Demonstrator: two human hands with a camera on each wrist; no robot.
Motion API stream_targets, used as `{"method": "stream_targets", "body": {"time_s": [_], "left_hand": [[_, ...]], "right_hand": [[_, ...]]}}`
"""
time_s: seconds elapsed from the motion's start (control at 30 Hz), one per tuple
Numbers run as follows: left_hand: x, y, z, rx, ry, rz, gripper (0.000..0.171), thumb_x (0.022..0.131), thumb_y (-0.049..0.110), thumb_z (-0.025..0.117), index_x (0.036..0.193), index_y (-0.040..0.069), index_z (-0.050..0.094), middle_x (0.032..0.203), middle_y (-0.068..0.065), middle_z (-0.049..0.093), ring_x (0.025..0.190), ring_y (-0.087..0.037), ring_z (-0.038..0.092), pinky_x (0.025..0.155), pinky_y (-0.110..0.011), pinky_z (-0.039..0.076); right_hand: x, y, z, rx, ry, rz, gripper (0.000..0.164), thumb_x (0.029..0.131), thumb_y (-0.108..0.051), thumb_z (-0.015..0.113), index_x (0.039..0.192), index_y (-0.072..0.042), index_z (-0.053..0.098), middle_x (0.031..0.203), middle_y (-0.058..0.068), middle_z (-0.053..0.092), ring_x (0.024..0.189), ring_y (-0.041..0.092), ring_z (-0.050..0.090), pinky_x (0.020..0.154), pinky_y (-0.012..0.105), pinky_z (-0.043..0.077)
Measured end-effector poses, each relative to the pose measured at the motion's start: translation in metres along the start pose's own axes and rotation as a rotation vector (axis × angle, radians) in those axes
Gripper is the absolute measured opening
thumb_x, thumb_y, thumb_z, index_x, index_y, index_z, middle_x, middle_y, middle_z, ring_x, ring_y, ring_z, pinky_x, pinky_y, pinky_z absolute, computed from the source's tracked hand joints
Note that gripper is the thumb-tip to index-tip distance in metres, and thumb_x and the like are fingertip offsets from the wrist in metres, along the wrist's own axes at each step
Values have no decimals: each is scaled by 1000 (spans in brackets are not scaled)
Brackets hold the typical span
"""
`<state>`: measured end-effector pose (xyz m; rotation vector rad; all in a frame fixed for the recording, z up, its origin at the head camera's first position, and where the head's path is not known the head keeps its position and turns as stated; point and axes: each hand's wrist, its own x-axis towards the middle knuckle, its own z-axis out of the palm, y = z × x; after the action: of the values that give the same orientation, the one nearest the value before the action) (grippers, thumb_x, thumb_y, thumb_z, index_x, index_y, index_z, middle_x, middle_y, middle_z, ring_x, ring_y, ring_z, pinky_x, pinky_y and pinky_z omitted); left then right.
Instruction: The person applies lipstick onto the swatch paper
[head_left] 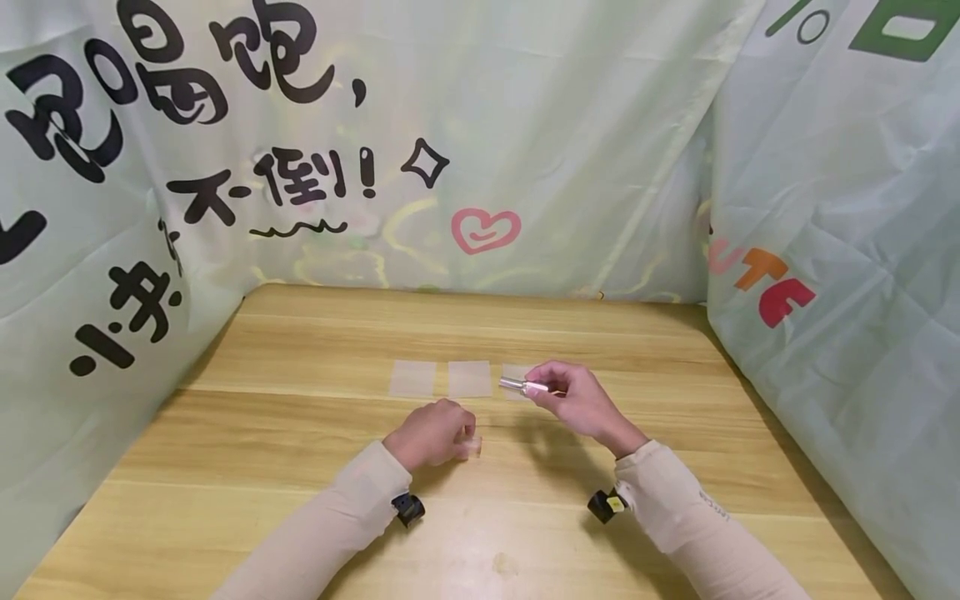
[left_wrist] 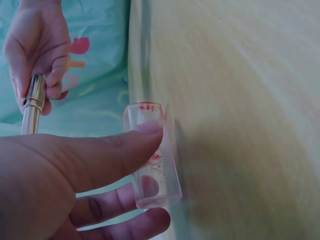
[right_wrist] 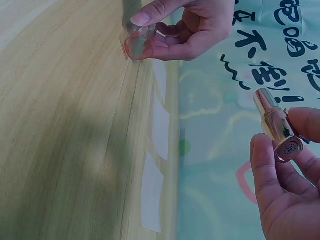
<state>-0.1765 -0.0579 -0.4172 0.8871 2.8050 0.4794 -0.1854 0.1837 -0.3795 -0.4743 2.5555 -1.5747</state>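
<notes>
My left hand (head_left: 433, 433) pinches a clear, faceted lipstick cap (left_wrist: 169, 175) between thumb and fingers, just above the table. Red lettering shows on the cap, and one end looks open in the right wrist view. Further right, my right hand (head_left: 581, 400) holds a shiny metallic lipstick tube (right_wrist: 275, 122) by its wider base. The tube's narrower end points left, towards the other hand, and its round base plate faces the right wrist camera. Cap and tube are apart. Any lipstick inside the tube cannot be seen.
Three pale square sheets lie in a row on the wooden table (head_left: 300, 350): a left sheet (head_left: 412, 378), a middle sheet (head_left: 469, 378) and a right sheet (head_left: 513, 370) partly hidden by the right hand. Printed curtains (head_left: 585, 167) stand behind and at both sides.
</notes>
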Motion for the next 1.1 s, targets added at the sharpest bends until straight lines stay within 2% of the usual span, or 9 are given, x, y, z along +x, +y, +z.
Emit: {"method": "stream_targets", "body": {"time_s": [0.43,0.67,0.8,0.97,1.1], "left_hand": [[-1,2,2,2,-10,-20,18,79,23,82,79,16,66,72,7,55,63,-10,49,54,-26,44],[-2,4,2,-7,-31,-21,20,78,22,83,81,15,64,69,8,53,61,-9,48,52,-25,42],[-1,4,0,-25,-33,-32,18,79,25,81,84,15,67,73,8,55,65,-10,49,54,-26,43],[1,2,-4,-40,-7,-28,28,83,31,77,101,10,69,86,1,61,77,-14,54,65,-30,49],[4,0,-8,-119,61,1,33,87,27,75,110,5,67,96,-8,66,88,-20,61,76,-35,53]], "right_hand": [[-1,-1,-1,3,-5,7,16,90,-10,69,104,-2,67,93,9,66,81,21,61,66,34,53],[-1,-1,-1,7,-8,-2,16,90,-9,69,104,-2,67,93,9,67,81,22,61,64,29,51],[0,-1,0,13,-3,-6,16,90,-9,69,104,-2,67,94,9,67,81,23,62,65,32,53],[1,-2,3,30,11,-22,15,89,-8,69,103,-1,67,95,9,67,80,22,62,64,31,54],[1,-4,5,41,23,-31,15,90,-8,68,104,-2,67,94,9,67,80,22,61,62,26,51]]}}
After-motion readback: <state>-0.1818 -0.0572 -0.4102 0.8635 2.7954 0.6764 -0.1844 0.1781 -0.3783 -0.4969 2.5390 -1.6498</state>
